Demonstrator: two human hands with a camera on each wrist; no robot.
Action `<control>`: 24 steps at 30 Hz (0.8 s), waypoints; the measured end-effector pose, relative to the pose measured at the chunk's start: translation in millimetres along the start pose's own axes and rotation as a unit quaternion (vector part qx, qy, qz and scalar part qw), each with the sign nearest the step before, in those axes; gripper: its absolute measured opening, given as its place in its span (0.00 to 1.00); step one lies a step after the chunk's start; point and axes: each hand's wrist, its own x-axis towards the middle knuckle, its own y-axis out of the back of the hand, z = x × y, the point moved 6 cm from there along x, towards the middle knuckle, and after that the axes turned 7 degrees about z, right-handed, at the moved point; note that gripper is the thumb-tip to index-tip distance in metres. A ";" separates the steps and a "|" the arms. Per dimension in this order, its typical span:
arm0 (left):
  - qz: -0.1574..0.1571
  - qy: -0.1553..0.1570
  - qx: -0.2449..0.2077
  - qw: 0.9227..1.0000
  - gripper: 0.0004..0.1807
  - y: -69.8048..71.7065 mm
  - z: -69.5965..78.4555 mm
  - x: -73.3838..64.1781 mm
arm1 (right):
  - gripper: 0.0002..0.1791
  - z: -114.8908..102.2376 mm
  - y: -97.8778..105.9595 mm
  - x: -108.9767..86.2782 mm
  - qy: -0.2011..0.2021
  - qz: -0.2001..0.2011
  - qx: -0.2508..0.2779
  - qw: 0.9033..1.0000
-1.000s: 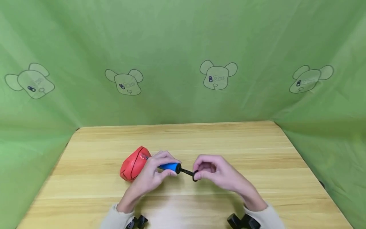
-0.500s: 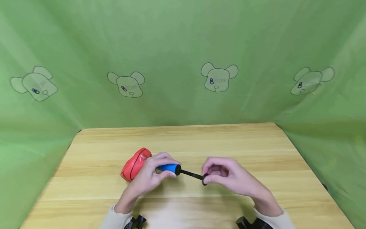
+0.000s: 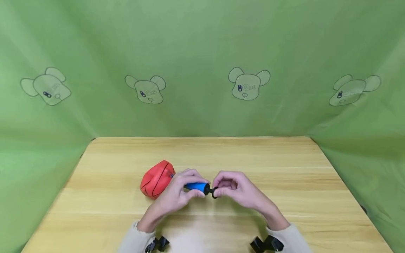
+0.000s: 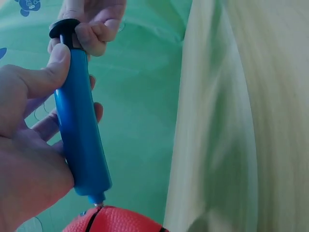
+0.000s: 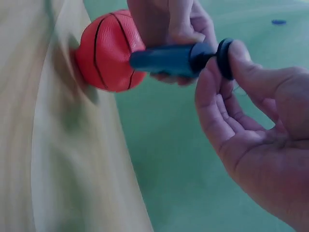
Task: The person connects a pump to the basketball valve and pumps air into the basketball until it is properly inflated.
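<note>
A blue hand pump [image 3: 197, 188] lies across the middle, its barrel gripped by my left hand [image 3: 175, 193] with the thumb along the near side. At its right end, my right hand [image 3: 235, 188] pinches the black plunger handle [image 5: 225, 59] between thumb and fingers. Only a short bit of the plunger rod shows. The pump's nozzle [image 4: 96, 198] meets a red ball [image 3: 157, 179] with black seam lines, to the left of my left hand. Its surface looks dented and soft in the head view.
A light wood table [image 3: 253, 154] lies under the hands. Green cloth [image 3: 196, 42] printed with bear heads hangs behind it and along both sides. Dark wrist cameras [image 3: 267, 243] sit at both sleeves.
My right hand first drew the plunger out to the right, then pushed it back in toward the left hand. The ball looks fuller than half a second ago.
</note>
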 end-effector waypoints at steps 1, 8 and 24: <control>-0.003 -0.003 -0.003 1.000 0.13 -0.4 -0.3 1.7 | 0.04 -0.5 0.7 0.3 0.004 0.003 0.003 1.000; -0.002 0.003 -0.021 1.000 0.13 12.1 -2.9 2.7 | 0.10 -38.8 20.6 -19.5 0.059 -0.014 -0.015 0.998; -0.014 0.005 -0.012 1.000 0.14 3.3 -1.6 0.3 | 0.04 -7.3 -0.2 -4.2 0.012 -0.002 0.007 1.000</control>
